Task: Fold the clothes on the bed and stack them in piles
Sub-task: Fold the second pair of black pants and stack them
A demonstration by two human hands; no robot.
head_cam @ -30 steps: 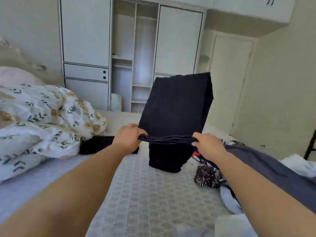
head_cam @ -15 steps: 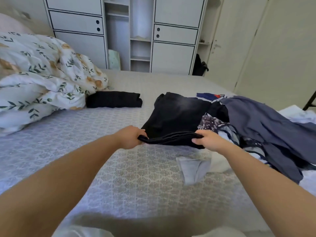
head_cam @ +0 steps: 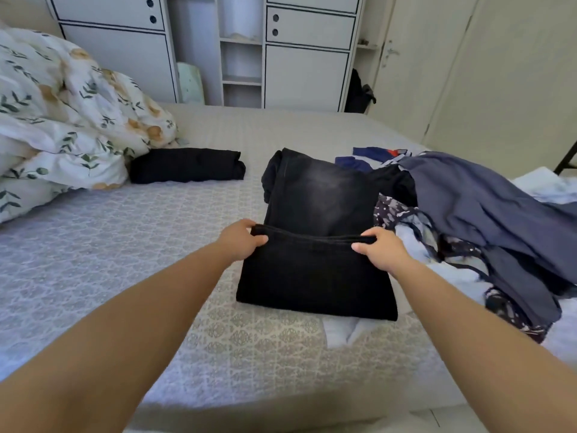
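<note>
A black pair of trousers (head_cam: 318, 270) lies partly folded in the middle of the bed (head_cam: 109, 245). Its near half hangs from a raised fold edge, and its far half lies flat on the cover. My left hand (head_cam: 242, 242) grips the left end of that fold edge. My right hand (head_cam: 379, 250) grips the right end. A folded black garment (head_cam: 187, 165) lies farther back on the left, beside the duvet. A heap of unfolded clothes (head_cam: 487, 214), dark blue and patterned, covers the bed's right side.
A crumpled floral duvet (head_cam: 65, 120) fills the left rear of the bed. A pale garment (head_cam: 342, 331) sticks out from under the trousers' near edge. White wardrobe units (head_cam: 306, 57) stand beyond the bed, and a door (head_cam: 418, 67) is at the right.
The trousers were held up in the air, then came down onto the bed. Both hands have pulled the fold edge toward me, so the near half now drapes down.
</note>
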